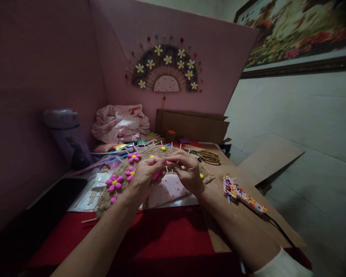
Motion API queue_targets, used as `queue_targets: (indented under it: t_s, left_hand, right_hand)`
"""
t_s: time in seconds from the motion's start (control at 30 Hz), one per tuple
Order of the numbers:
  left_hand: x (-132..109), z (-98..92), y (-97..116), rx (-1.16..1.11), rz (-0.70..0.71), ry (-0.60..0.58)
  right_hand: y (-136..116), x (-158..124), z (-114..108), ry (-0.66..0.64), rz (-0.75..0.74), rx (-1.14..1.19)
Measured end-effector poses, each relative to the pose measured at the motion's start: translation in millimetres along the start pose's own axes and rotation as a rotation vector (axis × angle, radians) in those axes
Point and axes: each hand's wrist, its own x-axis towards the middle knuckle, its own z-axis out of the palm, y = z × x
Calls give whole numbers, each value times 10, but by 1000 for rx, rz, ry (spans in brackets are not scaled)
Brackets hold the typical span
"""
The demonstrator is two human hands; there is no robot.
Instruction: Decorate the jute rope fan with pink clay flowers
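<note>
My left hand and my right hand meet fingertip to fingertip above a fan-shaped craft piece. Pinched between them is a small pink lump of clay, mostly hidden by the fingers. Below lies the fan, wound with brown twine over thin sticks. Pink flowers with yellow centres sit on its left side. A bare yellow dot shows near the top edge, and another yellow dot at the right. White cloth with pink dots covers the fan's base. My hands hide the fan's middle.
A glue gun in flowered cloth lies at the right, its cord trailing forward. Gold-handled scissors rest behind my right hand. Cardboard and bundled dotted cloth stand at the back. A finished fan hangs on the pink board.
</note>
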Motion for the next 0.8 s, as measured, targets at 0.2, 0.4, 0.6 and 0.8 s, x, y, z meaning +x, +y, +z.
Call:
queue_targets:
  t_s: [0.2, 0.4, 0.6, 0.8]
  left_hand:
    - [-16, -8, 14, 12, 4, -44]
    - [-18, 9, 22, -14, 1, -30]
    - [-8, 0, 6, -16, 24, -54]
    - [-18, 9, 16, -1, 0, -27]
  right_hand:
    - [23, -7, 1, 20, 24, -10]
    - [29, -9, -2, 26, 43, -6]
    - [30, -13, -3, 18, 55, -34]
    - [38, -15, 6, 36, 51, -18]
